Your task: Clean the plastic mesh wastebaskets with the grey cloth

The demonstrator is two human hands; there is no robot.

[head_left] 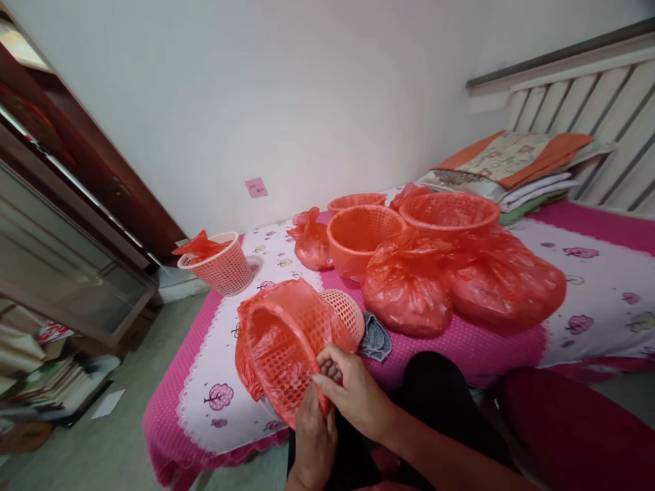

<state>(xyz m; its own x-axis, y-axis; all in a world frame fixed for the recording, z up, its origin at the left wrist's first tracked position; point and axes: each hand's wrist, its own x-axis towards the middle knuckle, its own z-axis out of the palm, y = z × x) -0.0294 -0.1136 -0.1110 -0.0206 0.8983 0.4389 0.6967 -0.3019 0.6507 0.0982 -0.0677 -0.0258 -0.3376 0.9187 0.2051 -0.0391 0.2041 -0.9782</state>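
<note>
A pale pink mesh wastebasket (348, 315) lies tilted on its side at the near edge of the bed, its mouth turned towards me. A thin red plastic bag (301, 300) lines it and is folded over the rim. My left hand (314, 433) is closed on the lower right of the bag-covered rim. Just above it, my right hand (353, 389) pinches the bag at the same rim, thumb against fingers. Exactly how much plastic lies between the fingers is hidden. A grey patterned cloth (376, 337) rests beside the basket's base.
Another pink wastebasket (225, 268) with loose red plastic stands at the left. Behind are bag-lined baskets (366, 228) and several bulging red bags (409, 293). Folded bedding (516, 160) is stacked near the radiator (598, 116). A dark red stool seat (573, 429) is at lower right.
</note>
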